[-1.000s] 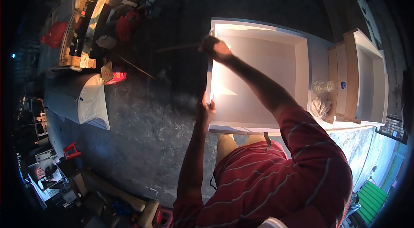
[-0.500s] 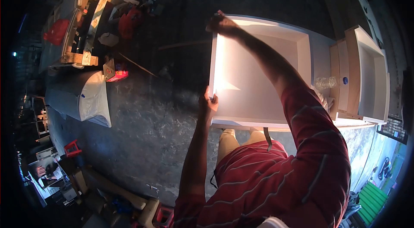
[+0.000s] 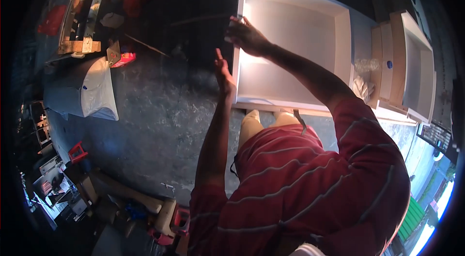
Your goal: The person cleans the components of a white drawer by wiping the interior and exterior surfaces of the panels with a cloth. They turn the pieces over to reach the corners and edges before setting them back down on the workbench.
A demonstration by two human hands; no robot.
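Note:
A white, shallow open box like a drawer [image 3: 295,38] lies in front of me, its inside facing up and brightly lit along the left wall. My right hand [image 3: 248,37] reaches across the box to that left wall, its fingers bent around something small and pale at the rim; I cannot tell what it is. Lower down, my left hand [image 3: 224,76] is just outside the same wall. Its fingers are extended up along the edge, with nothing visible in them.
At right stands a second white drawer-like box [image 3: 417,67], with clear plastic wrap [image 3: 363,87] beside it. A wooden pallet [image 3: 94,9], a red bag [image 3: 52,20] and a white wrapped bundle [image 3: 99,89] lie to the left. A red stool [image 3: 77,152] stands lower left.
My right hand has come down from the box's far left corner along the left wall. My left hand has left its grip on the wall and straightened its fingers. The whole view has shifted.

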